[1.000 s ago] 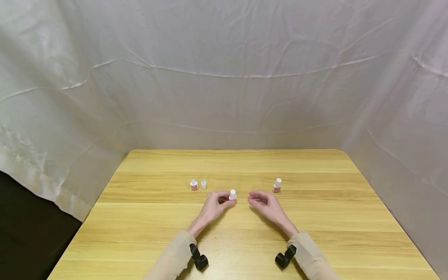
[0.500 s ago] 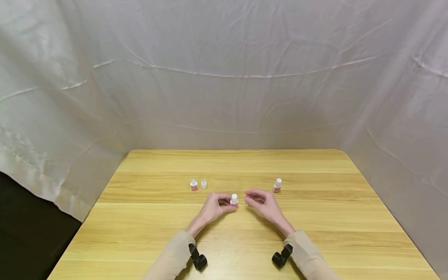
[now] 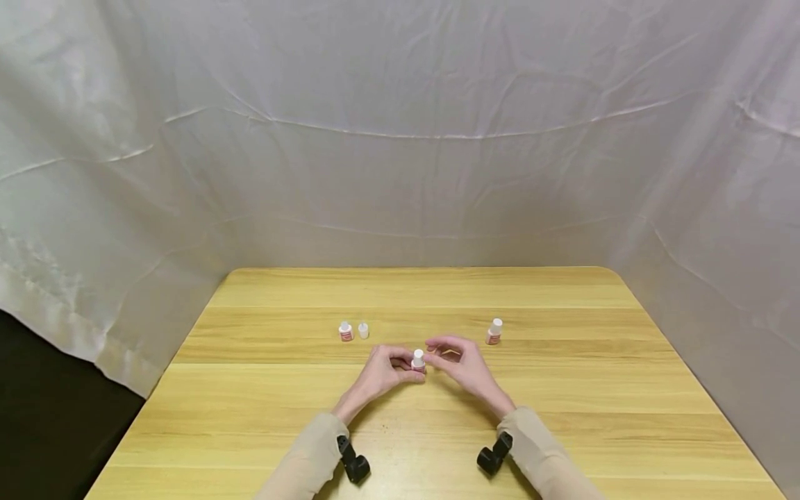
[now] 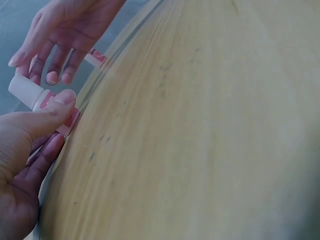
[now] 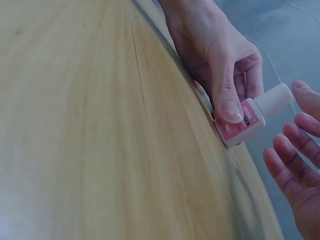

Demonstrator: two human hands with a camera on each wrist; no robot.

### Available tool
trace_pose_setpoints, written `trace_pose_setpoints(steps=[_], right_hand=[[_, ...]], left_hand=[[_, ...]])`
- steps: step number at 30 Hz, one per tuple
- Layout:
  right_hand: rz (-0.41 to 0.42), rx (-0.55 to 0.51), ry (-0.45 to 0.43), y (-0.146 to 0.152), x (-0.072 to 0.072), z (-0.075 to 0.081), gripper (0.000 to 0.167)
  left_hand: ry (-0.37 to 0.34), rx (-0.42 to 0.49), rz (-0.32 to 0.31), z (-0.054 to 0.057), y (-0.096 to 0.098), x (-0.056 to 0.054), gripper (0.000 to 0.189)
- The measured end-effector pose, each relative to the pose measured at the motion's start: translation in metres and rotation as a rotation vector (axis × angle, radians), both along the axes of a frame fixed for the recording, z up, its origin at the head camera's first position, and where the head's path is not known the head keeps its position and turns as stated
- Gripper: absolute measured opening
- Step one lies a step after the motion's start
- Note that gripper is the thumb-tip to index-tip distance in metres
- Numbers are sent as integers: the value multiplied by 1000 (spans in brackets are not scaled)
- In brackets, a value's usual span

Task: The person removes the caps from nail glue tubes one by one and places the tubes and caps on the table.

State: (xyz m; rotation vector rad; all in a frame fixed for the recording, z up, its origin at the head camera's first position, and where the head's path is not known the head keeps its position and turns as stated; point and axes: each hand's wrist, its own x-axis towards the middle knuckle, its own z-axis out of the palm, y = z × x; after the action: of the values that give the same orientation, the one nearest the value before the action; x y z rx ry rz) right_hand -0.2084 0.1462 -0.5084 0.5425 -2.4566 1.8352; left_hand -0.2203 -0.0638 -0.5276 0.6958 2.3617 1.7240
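Note:
A small white bottle with a pink label and a white cap [image 3: 418, 358] stands upright on the table between the hands. My left hand [image 3: 382, 371] grips its body between thumb and fingers, as the right wrist view shows on the bottle's label [image 5: 241, 122]. Close by the cap [image 5: 274, 100] is my right hand [image 3: 464, 364], its fingers loosely bent and apart. In the right wrist view those fingertips [image 5: 280, 145] stay clear of the cap, with a narrow gap between.
At the left stands a similar bottle without its cap [image 3: 346, 332], and beside it a loose white cap [image 3: 364, 330] with a thin tip pointing up. Another capped bottle [image 3: 494, 332] stands to the right, beyond the right hand. Grey cloth [image 3: 425, 173] hangs behind the wooden table [image 3: 562, 389].
My right hand has moved left, up to the bottle's cap. The left hand has shifted the bottle slightly toward me and to the right, then held it still.

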Motion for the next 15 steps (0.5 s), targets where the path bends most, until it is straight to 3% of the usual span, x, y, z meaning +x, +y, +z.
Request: trace_pose_setpoints(steps=[15], right_hand=[[17,50,44,-14,-2,7,27]], left_hand=[[24,-6,7,-1,0,0,23]])
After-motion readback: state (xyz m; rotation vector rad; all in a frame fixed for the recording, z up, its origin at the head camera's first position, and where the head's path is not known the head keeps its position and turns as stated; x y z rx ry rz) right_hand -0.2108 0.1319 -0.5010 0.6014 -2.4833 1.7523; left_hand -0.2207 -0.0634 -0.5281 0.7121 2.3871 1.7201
